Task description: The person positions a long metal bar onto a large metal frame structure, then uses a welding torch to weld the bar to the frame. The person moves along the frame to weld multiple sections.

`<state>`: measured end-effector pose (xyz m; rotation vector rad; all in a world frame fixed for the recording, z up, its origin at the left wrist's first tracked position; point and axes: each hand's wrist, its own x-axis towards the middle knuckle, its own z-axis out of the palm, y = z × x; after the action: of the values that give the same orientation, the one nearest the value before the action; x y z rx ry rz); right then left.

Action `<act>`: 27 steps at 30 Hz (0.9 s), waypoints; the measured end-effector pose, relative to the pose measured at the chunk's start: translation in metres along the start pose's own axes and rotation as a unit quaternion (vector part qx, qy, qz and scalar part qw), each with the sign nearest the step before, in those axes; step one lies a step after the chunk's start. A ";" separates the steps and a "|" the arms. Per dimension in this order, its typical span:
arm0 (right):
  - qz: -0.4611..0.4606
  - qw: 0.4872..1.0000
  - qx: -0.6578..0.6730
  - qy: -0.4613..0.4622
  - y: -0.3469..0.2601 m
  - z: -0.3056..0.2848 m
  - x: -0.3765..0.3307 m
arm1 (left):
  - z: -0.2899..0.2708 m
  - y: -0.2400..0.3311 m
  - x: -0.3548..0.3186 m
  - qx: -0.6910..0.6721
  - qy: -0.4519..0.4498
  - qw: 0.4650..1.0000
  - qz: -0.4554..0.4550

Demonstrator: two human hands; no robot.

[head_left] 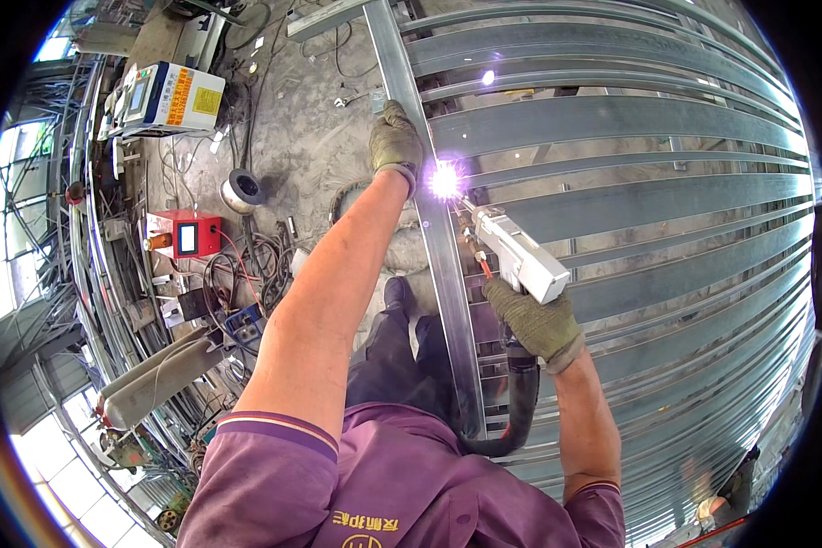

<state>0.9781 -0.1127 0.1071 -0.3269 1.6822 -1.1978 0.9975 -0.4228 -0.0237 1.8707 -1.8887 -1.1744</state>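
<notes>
A long grey metal rail runs up the middle, with several flat slats joining it on the right. My left hand, in an olive work glove, is closed round the rail's left edge; its fingertips are partly hidden. My right hand, gloved likewise, grips a hand-held welding gun with a pale rectangular body. The gun's tip points up and left at the rail, just below my left hand. A bright violet-white weld spark burns where a slat meets the rail. A thick black hose hangs from the gun.
On the floor to the left stand a white machine, a wire spool and a red box with a screen. Cables tangle near gas cylinders. A wrench lies beyond my left hand. Another person is at lower right.
</notes>
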 end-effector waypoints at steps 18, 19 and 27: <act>-0.040 0.999 -0.028 -0.005 0.004 -0.002 -0.004 | 0.011 -0.016 0.015 -0.027 0.030 0.999 0.008; -0.028 0.999 -0.019 -0.007 0.002 -0.002 -0.005 | 0.011 -0.016 0.015 -0.025 0.036 0.999 0.011; 0.015 1.000 -0.001 -0.008 0.003 -0.002 -0.008 | 0.009 -0.014 0.012 -0.003 0.063 0.998 0.025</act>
<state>0.9809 -0.1042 0.1094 -0.3102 1.6689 -1.1698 1.0000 -0.4280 -0.0435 1.8368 -1.8521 -1.0193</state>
